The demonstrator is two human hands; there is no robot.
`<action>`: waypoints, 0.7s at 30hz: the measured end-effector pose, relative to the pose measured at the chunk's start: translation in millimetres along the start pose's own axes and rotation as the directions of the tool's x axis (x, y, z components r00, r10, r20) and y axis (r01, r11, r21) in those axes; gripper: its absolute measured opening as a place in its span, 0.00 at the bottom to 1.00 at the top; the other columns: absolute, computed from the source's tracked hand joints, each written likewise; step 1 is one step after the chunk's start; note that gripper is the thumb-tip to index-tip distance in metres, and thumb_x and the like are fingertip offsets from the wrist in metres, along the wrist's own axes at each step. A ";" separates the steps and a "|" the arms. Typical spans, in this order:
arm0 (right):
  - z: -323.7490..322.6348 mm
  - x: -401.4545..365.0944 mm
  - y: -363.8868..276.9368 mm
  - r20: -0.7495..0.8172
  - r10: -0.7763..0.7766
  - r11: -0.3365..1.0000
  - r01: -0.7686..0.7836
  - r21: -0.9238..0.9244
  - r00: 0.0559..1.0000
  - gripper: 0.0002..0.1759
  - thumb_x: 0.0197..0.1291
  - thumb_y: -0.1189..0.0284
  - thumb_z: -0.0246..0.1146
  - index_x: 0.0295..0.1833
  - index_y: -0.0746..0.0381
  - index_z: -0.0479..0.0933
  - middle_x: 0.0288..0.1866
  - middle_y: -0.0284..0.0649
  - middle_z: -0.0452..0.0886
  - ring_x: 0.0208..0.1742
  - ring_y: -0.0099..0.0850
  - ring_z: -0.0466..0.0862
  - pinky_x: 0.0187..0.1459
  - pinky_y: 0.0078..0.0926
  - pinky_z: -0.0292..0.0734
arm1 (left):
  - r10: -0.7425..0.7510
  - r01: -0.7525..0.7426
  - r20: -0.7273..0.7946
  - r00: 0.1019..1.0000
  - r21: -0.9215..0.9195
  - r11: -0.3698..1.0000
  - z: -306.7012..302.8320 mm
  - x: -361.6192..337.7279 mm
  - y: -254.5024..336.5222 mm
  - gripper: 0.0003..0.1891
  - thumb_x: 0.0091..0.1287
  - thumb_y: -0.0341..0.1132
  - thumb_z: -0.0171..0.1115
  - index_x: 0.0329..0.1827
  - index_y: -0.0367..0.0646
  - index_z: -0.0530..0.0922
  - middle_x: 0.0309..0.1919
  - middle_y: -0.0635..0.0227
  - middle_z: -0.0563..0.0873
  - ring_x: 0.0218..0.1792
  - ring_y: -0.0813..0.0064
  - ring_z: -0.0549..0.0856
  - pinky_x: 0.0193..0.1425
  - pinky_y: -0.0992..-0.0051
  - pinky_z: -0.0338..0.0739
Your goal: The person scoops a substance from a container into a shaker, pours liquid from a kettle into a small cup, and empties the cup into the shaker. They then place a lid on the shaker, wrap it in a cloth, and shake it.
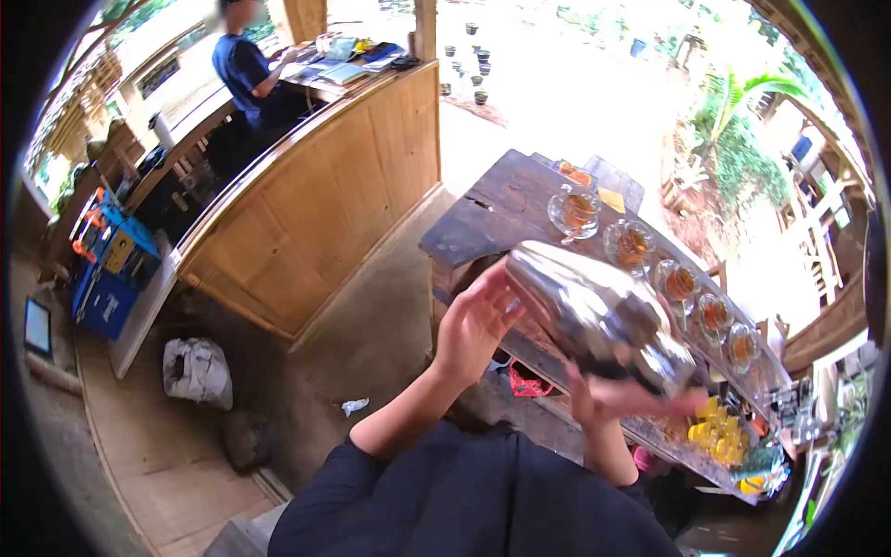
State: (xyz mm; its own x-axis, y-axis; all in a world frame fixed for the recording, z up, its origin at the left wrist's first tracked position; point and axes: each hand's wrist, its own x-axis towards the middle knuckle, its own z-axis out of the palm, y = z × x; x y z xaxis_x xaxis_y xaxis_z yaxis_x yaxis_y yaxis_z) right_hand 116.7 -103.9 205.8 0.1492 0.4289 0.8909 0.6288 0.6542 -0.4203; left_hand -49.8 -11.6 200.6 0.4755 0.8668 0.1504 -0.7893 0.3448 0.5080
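Note:
A shiny metal shaker (603, 311) is held in the air between my two hands, tilted, one end to the upper left and the other to the lower right. My left hand (478, 320) is curved against its upper-left end, fingers pressed to the metal. Under the lower-right end my right hand (626, 395) grips it, partly blurred and partly hidden by the shaker. Beyond it, glass cups of amber drink on saucers stand in a row on the dark wooden table (492, 200), among them a near-left cup (577, 212) and a far-right cup (742, 347).
Yellow cups (719, 432) stand at the table's right end. A wooden counter (325, 204) is at the left, with a person (243, 70) in dark blue behind it. A white sack (197, 373) and a blue box (107, 302) are at the far left.

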 end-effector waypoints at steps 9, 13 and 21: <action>-66.1 -21.5 -2.3 -0.081 0.194 0.965 -0.205 -0.164 0.978 0.64 0.52 0.47 0.71 0.78 0.70 0.39 0.76 0.56 0.55 0.75 0.43 0.59 0.77 0.43 0.47 | -0.296 0.314 0.133 0.946 -0.143 0.939 -2.4 46.2 -52.1 0.31 0.73 0.47 0.46 0.74 0.36 0.63 0.71 0.62 0.72 0.69 0.68 0.72 0.73 0.64 0.63; -116.2 -103.5 15.7 -0.511 0.580 0.591 0.104 0.800 0.634 0.63 0.47 0.32 0.68 0.75 0.67 0.57 0.75 0.50 0.59 0.75 0.41 0.60 0.79 0.39 0.46 | -0.381 0.416 0.399 0.834 -0.001 0.909 37.7 43.0 -57.5 0.33 0.72 0.48 0.49 0.75 0.36 0.61 0.70 0.61 0.72 0.69 0.68 0.72 0.71 0.63 0.66; -79.7 -39.0 -29.6 -0.285 0.261 0.950 -0.299 -0.096 0.922 0.65 0.52 0.47 0.68 0.80 0.51 0.28 0.75 0.58 0.52 0.75 0.47 0.59 0.74 0.53 0.52 | -0.388 0.424 0.358 0.849 -0.026 0.905 42.4 44.5 -93.0 0.33 0.73 0.53 0.46 0.72 0.35 0.67 0.66 0.61 0.77 0.65 0.68 0.76 0.73 0.65 0.62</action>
State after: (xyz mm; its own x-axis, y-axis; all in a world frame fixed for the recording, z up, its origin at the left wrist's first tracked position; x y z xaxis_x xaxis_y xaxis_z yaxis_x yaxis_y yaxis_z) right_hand 153.0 -189.6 197.3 0.5193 0.3888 0.7610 0.6258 0.4333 -0.6485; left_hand 61.3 -20.4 196.1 0.8489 0.4737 0.2343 -0.5230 0.6892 0.5014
